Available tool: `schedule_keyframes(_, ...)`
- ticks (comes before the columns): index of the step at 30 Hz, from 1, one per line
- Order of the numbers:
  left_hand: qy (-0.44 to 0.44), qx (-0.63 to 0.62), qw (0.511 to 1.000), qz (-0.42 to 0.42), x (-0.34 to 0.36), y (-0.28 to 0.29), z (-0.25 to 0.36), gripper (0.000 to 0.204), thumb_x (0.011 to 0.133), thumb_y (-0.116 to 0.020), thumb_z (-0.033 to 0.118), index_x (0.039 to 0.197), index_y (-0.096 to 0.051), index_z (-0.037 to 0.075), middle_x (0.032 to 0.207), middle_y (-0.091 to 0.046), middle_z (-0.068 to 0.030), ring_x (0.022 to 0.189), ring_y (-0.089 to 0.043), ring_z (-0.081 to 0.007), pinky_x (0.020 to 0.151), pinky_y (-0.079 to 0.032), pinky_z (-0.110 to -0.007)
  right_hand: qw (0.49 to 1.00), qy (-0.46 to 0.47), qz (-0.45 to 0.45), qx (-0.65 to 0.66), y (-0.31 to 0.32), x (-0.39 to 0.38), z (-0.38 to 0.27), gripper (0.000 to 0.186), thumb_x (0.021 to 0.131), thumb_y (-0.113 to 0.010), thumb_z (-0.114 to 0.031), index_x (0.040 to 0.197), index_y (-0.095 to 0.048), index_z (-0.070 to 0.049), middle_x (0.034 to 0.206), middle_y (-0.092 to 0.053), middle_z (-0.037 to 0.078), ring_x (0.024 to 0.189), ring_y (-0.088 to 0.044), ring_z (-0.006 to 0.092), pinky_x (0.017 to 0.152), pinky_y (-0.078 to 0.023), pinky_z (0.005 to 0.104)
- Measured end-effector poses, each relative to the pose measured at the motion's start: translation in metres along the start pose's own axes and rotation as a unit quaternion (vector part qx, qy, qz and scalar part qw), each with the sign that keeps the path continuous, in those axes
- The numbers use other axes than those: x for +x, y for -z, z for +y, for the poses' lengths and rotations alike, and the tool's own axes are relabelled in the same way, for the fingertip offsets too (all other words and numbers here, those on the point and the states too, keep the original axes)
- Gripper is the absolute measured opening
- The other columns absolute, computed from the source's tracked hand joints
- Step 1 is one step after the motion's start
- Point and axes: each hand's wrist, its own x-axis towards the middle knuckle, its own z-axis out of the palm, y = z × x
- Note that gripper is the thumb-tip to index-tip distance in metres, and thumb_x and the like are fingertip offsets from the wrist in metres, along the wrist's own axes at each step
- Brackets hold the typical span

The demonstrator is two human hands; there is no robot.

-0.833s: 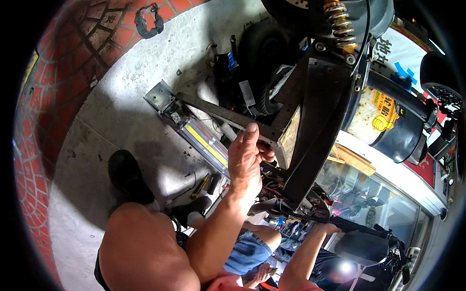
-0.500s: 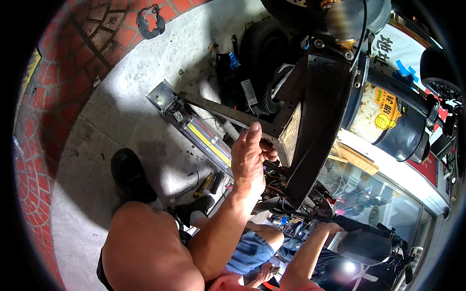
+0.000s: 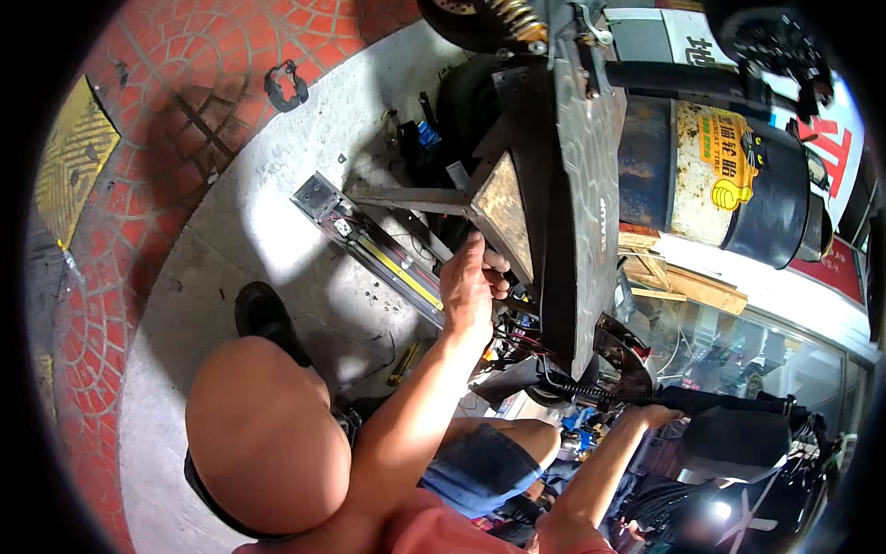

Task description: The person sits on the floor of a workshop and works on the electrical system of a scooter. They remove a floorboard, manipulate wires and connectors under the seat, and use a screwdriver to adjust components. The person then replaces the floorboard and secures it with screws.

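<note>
A dark electric scooter stands tilted on its side before me, its grip-topped deck (image 3: pixel 583 212) turned to the right. My left hand (image 3: pixel 469 288) is closed at the deck's lower edge, thumb up and fingers curled against the frame beside a worn brown panel (image 3: pixel 506 198). Farther right, my right hand (image 3: pixel 657 416) wraps round the scooter's black stem (image 3: pixel 715 403). Loose wires (image 3: pixel 517 340) hang out near the front end of the deck. Below my left hand, a long metal tray (image 3: pixel 318 194) with a yellow strip and cables lies on the concrete.
A rusty drum (image 3: pixel 688 171) with stickers stands behind the scooter, near wooden boards (image 3: pixel 697 288) and a glass case (image 3: pixel 711 346). A black ring-shaped part (image 3: pixel 286 86) lies on the red paving. A yellow-handled tool (image 3: pixel 403 364) is on the floor by my foot. A tyre (image 3: pixel 466 92) rests beyond.
The scooter has tipped, so its deck top now shows and the brown panel sits higher. My left hand has shifted lower along the frame. The view has turned slightly.
</note>
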Motion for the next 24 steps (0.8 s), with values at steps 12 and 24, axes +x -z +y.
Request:
schedule_keyframes(12, -0.065, 0.255, 0.952, -0.155, -0.095, -0.008, -0.061, 0.035, 0.103, -0.063, 0.036, 0.083, -0.064, 0.008, 0.072, -0.065, -0.002, 0.057, -0.057, -0.0064, 0.05, -0.046, -0.021, 0.994, -0.042, -0.104, 0.015, 0.024, 0.006, 0.038, 0.078, 0.107, -0.037, -0.06, 0.148, -0.045, 0.006, 0.144, -0.055, 0.022, 0.128, -0.056, 0.0338, 0.109, -0.047, 0.0447)
schedule_keyframes(24, -0.48, 0.779, 0.206, -0.345, -0.163, -0.089, -0.134, 0.036, 0.09, -0.069, 0.032, 0.115, -0.065, 0.007, 0.12, -0.063, -0.0211, 0.116, -0.056, -0.0416, 0.098, -0.047, -0.051, 0.936, 0.318, -0.143, 0.047, 0.029, -0.016, 0.039, 0.004, 0.093, -0.067, -0.004, 0.094, -0.068, -0.001, 0.08, -0.065, 0.018, 0.076, -0.066, 0.0265, 0.07, -0.051, 0.0365)
